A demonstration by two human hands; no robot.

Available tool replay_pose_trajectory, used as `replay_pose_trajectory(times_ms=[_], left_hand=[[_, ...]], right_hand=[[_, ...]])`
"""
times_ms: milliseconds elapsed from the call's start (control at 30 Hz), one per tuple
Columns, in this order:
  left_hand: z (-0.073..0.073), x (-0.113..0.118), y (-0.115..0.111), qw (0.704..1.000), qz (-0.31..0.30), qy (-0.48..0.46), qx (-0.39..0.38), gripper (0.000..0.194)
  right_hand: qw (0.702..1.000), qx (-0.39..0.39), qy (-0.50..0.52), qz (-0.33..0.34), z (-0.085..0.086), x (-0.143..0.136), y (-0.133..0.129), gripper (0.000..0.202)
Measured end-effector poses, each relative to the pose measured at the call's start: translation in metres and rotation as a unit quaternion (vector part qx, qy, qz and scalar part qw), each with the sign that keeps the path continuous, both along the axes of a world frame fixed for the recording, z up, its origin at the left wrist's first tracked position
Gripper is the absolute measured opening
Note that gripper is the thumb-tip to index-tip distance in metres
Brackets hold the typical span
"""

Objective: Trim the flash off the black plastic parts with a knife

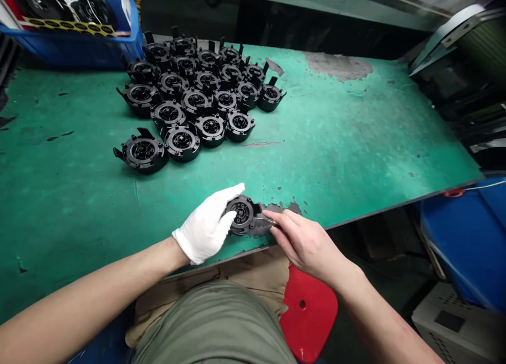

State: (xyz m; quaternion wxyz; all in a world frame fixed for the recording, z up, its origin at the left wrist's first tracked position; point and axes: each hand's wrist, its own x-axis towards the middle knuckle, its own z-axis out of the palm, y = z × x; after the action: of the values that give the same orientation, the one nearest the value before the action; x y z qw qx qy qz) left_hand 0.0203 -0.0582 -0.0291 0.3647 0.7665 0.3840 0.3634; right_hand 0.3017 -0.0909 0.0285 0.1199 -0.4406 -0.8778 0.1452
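Clasping black plastic housing [242,208] in gloved left hand [206,226]; pinching thin metal tool [272,223] in bare right hand [306,241], at housing's three o'clock.

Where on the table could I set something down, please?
There is bare table right of the black parts, beyond the right hand, and left of those parts, below the blue bin. It is crowded among the parts and around the left hand and held part.

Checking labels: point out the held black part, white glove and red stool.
Held black part [243,212], head view: round face.
White glove [204,226], head view: back.
Red stool [312,312], head view: seat.
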Motion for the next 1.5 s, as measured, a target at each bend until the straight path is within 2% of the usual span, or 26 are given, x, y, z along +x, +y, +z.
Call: replay_pose_trajectory(times_ms=[167,300,333,433,467,500,667,800,933,1367,1500], left_hand=[[-0.003,0.002,0.001,0.999,0.005,-0.048,-0.018,0.048],[0.005,-0.003,0.003,0.997,-0.003,-0.063,-0.050,0.042],[0.007,-0.004,0.003,0.997,-0.009,-0.057,-0.050,0.049],[0.007,-0.004,0.003,0.999,-0.038,-0.009,0.001,0.104],[0.006,-0.002,0.002,0.999,-0.043,0.011,0.024,0.113],[0.005,-0.001,0.002,0.998,-0.045,0.029,0.042,0.115],[0.001,0.007,0.002,0.996,-0.038,0.058,0.055,0.092],[0.004,0.007,0.002,0.996,-0.040,0.061,0.047,0.091],[0.006,0.006,0.002,0.996,-0.048,0.060,0.039,0.092],[0.005,0.007,0.004,0.995,-0.055,0.061,0.050,0.087],[0.004,0.005,0.004,0.995,-0.061,0.068,0.036,0.091]], right_hand=[[1.000,0.001,-0.004,-0.015,-0.002,0.005,0.011,0.041],[0.996,-0.073,-0.007,0.051,-0.002,0.006,0.029,0.032],[0.994,-0.086,-0.012,0.066,-0.001,0.006,0.032,0.029],[0.990,-0.079,-0.062,0.097,0.005,0.005,0.038,0.028],[0.989,-0.066,-0.084,0.101,0.007,0.004,0.039,0.030],[0.988,-0.052,-0.105,0.105,0.009,0.004,0.039,0.033],[0.981,0.009,-0.147,0.127,0.012,0.002,0.035,0.039],[0.976,0.029,-0.166,0.137,0.012,0.004,0.035,0.036],[0.968,0.041,-0.172,0.176,0.015,0.006,0.044,0.032],[0.941,0.011,-0.201,0.274,0.020,0.009,0.072,0.036],[0.946,-0.067,-0.149,0.281,0.021,0.014,0.083,0.031]])
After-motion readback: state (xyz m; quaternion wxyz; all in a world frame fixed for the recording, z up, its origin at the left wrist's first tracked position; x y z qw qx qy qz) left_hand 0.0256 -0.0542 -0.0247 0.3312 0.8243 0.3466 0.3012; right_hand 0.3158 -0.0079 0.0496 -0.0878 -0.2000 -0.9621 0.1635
